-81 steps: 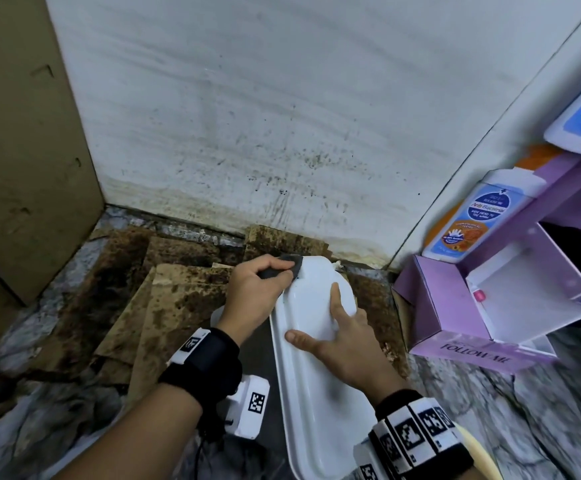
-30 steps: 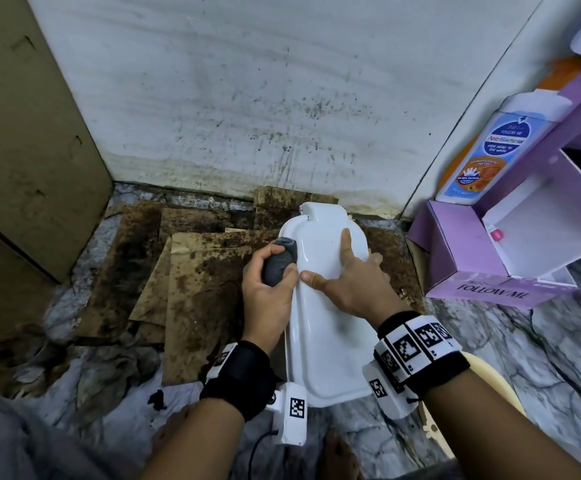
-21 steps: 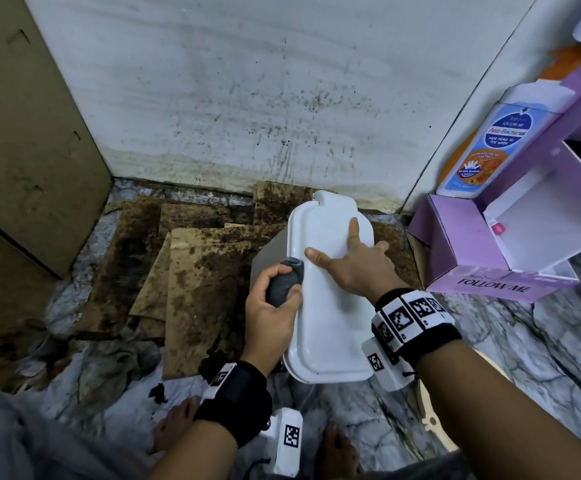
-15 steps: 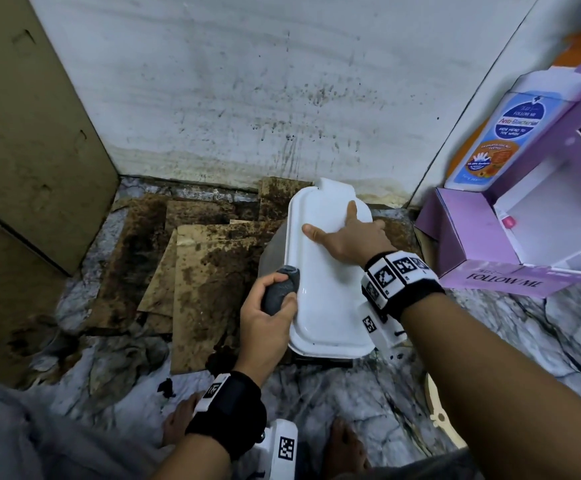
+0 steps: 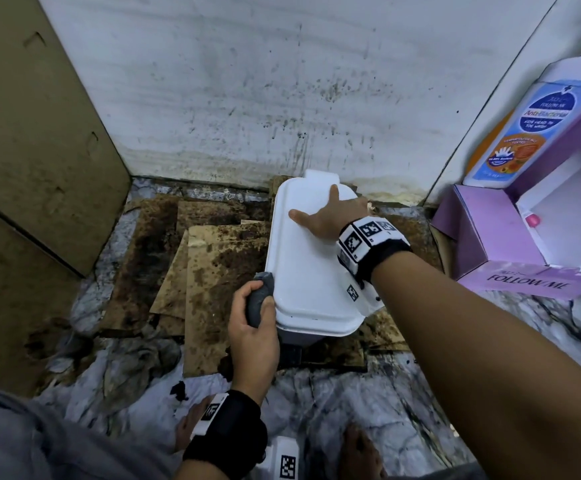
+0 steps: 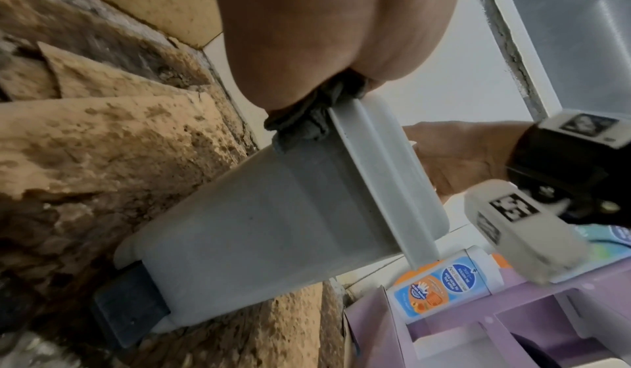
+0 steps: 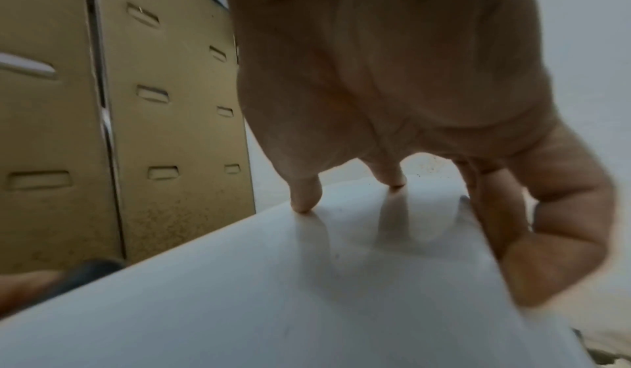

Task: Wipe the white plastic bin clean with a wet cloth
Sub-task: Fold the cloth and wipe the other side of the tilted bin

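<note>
Stained cardboard floor [image 5: 212, 271] | left hand [image 5: 252, 327] clamps wet cloth [image 5: 259, 303] wiping bin [image 5: 309, 258] rim | right hand [image 5: 330, 216] spread flat, steadying | next: wipe side wall

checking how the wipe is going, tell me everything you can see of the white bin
The white plastic bin stands upright on stained cardboard by the wall, its glossy rectangular lid shut, with a tab at the far end. The body tapers downward; a dark pedal juts out at its base. The right hand lies spread on the lid. The left hand presses a grey cloth against the lid's left edge.
</note>
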